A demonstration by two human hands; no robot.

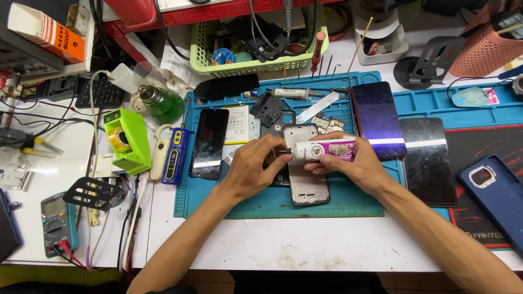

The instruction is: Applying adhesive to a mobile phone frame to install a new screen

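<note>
- A white workbench carries everything; its near edge is scuffed.
- A teal repair mat lies at centre, a second teal mat far right.
- A black and red mat lies near right.
- A green basket sits far centre.
- A multimeter lies near left.
</note>
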